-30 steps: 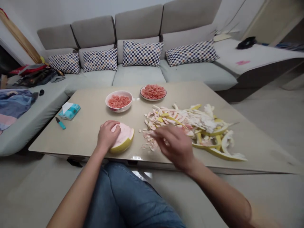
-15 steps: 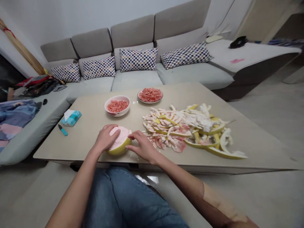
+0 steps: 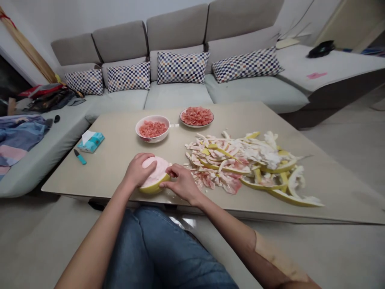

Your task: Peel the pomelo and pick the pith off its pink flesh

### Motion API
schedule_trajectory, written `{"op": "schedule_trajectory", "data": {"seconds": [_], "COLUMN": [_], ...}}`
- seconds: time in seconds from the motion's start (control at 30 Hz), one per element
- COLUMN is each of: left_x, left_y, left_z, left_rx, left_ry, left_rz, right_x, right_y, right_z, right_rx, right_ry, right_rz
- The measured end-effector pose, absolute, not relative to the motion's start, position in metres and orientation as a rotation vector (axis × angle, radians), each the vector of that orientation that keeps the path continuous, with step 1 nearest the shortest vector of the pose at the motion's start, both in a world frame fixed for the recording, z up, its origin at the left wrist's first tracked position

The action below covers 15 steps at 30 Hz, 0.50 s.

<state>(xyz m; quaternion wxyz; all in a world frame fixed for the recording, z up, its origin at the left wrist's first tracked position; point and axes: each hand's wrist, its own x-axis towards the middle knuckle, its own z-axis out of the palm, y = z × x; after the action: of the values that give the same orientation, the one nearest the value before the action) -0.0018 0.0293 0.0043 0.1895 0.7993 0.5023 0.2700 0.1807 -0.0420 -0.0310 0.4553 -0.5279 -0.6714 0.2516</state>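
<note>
A partly peeled pomelo (image 3: 157,169) sits near the front edge of the table, pale pink pith on top and yellow-green rind around its lower side. My left hand (image 3: 137,171) is wrapped over its left side, the thumb lying on the pith. On the right side, my right hand (image 3: 183,184) pinches the edge of the rind between thumb and curled fingers. Just right of that hand spreads a heap of pomelo peel (image 3: 240,154), with yellow rind strips, white pith and thin pink membranes.
Behind the pomelo stand a white bowl (image 3: 153,139) and a dark-rimmed plate (image 3: 197,125), both holding pink pomelo flesh. A turquoise-handled knife (image 3: 80,157) and a tissue pack (image 3: 91,142) lie on the left of the table (image 3: 108,172). A grey sofa (image 3: 180,96) runs behind.
The view has shifted slightly, so the table items appear a little further right. Both hands keep their places on the pomelo, the right fingers moving slightly at the rind's edge.
</note>
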Motion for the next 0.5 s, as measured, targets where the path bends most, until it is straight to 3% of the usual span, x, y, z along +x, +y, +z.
{"op": "schedule_trajectory", "data": {"seconds": [0.5], "left_x": [0.002], "left_y": [0.022], "left_z": [0.005], "left_rx": [2.239], "left_ry": [1.492], "left_rz": [0.807], "right_x": [0.179], "right_y": [-0.054], "right_z": [-0.031], "right_rx": [-1.224], "right_ry": [-1.763], "right_rz": [0.535]}}
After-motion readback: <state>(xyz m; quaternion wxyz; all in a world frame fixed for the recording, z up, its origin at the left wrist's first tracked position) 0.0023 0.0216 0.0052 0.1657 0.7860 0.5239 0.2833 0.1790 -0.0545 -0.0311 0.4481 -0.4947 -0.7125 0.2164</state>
